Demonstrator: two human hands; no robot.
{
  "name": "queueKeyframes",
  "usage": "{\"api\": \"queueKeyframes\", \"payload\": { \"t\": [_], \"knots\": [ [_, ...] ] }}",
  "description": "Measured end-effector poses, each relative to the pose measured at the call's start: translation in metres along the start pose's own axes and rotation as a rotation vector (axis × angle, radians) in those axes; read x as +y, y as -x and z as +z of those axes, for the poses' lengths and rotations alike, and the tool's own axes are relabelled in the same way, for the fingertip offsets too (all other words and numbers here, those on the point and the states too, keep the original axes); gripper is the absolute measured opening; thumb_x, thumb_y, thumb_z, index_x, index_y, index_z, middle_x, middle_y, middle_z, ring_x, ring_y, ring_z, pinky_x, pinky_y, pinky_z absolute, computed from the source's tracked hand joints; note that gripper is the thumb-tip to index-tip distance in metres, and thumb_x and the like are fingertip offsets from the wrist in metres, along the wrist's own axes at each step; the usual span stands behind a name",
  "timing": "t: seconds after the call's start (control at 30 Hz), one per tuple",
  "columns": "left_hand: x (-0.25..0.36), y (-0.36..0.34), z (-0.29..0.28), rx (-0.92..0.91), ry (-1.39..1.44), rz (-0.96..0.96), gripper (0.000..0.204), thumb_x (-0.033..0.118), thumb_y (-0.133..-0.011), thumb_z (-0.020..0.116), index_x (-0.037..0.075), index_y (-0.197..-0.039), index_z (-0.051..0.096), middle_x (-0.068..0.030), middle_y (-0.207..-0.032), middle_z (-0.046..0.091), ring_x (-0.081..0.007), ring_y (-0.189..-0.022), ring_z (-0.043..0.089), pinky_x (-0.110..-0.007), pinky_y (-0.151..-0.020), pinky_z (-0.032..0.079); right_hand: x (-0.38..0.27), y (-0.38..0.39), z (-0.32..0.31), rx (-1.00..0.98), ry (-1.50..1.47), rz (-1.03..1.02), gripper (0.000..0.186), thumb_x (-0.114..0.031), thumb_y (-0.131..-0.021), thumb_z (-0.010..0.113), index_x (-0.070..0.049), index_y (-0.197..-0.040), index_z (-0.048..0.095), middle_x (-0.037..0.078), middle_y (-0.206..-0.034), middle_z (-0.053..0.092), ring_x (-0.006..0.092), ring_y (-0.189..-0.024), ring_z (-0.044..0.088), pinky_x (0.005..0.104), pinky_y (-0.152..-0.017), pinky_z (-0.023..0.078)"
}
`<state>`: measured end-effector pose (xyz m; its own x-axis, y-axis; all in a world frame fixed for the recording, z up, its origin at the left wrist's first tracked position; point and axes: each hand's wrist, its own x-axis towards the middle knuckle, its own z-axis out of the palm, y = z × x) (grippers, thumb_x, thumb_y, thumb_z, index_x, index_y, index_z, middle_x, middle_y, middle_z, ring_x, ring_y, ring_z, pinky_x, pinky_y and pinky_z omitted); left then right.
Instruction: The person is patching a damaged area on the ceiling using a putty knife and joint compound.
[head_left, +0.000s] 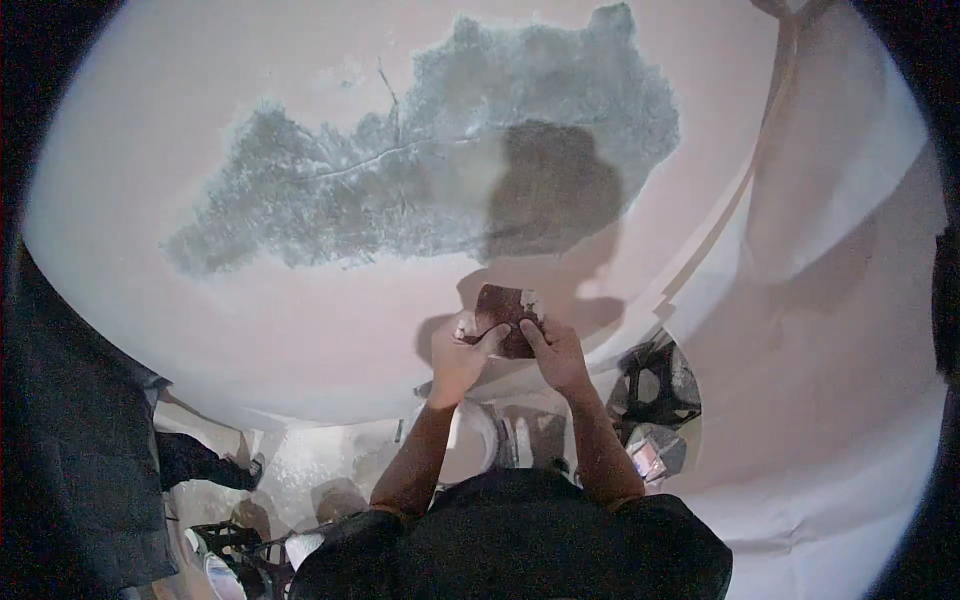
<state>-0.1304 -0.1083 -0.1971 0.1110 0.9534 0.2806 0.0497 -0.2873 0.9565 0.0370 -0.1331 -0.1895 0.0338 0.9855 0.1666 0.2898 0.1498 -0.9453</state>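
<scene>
Both my hands are raised in front of a pale pinkish wall (350,330). Between them is a small, dark reddish-brown piece of sandpaper (508,300), with a whitish patch at its right edge. My left hand (464,362) grips its left side, the thumb lying across the face. On the opposite side my right hand (557,355) pinches it, thumb pressed on the front and fingers hidden behind. Above the hands, a large, ragged grey patch (360,220) with a thin crack line spreads over the wall. My shadow falls on that patch and the wall below it.
A pale, round bucket-like container (472,440) stands below my forearms. To the right are a black openwork crate or stool (655,385) and a wide pale sheet (840,330). Dark cloth (80,430) hangs at left, near a dark-clothed leg (205,462). Another black stool-like frame (235,540) is lower left.
</scene>
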Motion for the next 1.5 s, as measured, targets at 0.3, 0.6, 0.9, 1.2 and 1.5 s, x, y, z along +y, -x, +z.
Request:
{"api": "queueKeyframes", "payload": {
  "t": [0.3, 0.6, 0.9, 1.2, 1.5],
  "knots": [
    [-0.005, 0.020, 0.004, 0.227, -0.061, 0.201, 0.015, 0.006, -0.077, 0.075, -0.001, -0.084, 0.065, -0.0009, -0.071, 0.064, -0.0066, -0.064, 0.053, -0.026, -0.057, 0.045, -0.001, 0.017, 0.004, 0.019, 0.333, -0.314, 0.021, -0.016, -0.087, 0.063, 0.000, -0.102, 0.066, 0.020, -0.099, 0.067, 0.0325, -0.087, 0.067, 0.0375, -0.074, 0.053],
    [-0.035, 0.074, -0.055, -0.091, -0.605, 0.234, 0.014, 0.018, -0.077, 0.073, 0.010, -0.088, 0.069, -0.0089, -0.082, 0.068, -0.0234, -0.077, 0.067, -0.035, -0.069, 0.053, 0.044, 0.053, 0.014, -0.460, -0.669, -0.059, 0.027, -0.028, -0.084, 0.070, -0.002, -0.093, 0.069, 0.015, -0.117, 0.063, 0.0211, -0.106, 0.059, 0.0384, -0.090, 0.046],
    [-0.015, 0.091, -0.076, -0.260, -0.646, 0.505, 0.017, 0.013, -0.076, 0.068, 0.016, -0.093, 0.070, -0.0058, -0.092, 0.068, -0.0220, -0.079, 0.067, -0.037, -0.067, 0.054, 0.120, 0.083, 0.085, -0.671, -0.063, 0.084, 0.053, -0.040, -0.093, 0.053, -0.006, -0.133, 0.041, 0.015, -0.126, 0.049, 0.0255, -0.116, 0.049, 0.0381, -0.101, 0.036],
    [0.063, -0.063, -0.051, -0.203, -1.016, 0.957, 0.040, 0.018, -0.075, 0.066, 0.021, -0.115, 0.062, -0.0057, -0.114, 0.064, -0.0288, -0.084, 0.066, -0.036, -0.064, 0.053, -0.076, -0.015, 0.021, -0.203, -0.100, -0.131, 0.048, -0.029, -0.089, 0.059, 0.000, -0.124, 0.045, 0.016, -0.117, 0.056, 0.0274, -0.111, 0.052, 0.0369, -0.099, 0.038],
    [0.166, -0.177, -0.005, 0.137, -0.861, 1.183, 0.050, 0.013, -0.075, 0.063, 0.010, -0.124, 0.055, -0.0240, -0.130, 0.046, -0.0378, -0.122, 0.046, -0.046, -0.100, 0.042, -0.155, -0.135, -0.047, 0.497, -0.025, -0.548, 0.072, -0.042, -0.084, 0.068, -0.005, -0.139, 0.040, 0.023, -0.113, 0.057, 0.0292, -0.106, 0.056, 0.0402, -0.090, 0.044]
  ]
}}
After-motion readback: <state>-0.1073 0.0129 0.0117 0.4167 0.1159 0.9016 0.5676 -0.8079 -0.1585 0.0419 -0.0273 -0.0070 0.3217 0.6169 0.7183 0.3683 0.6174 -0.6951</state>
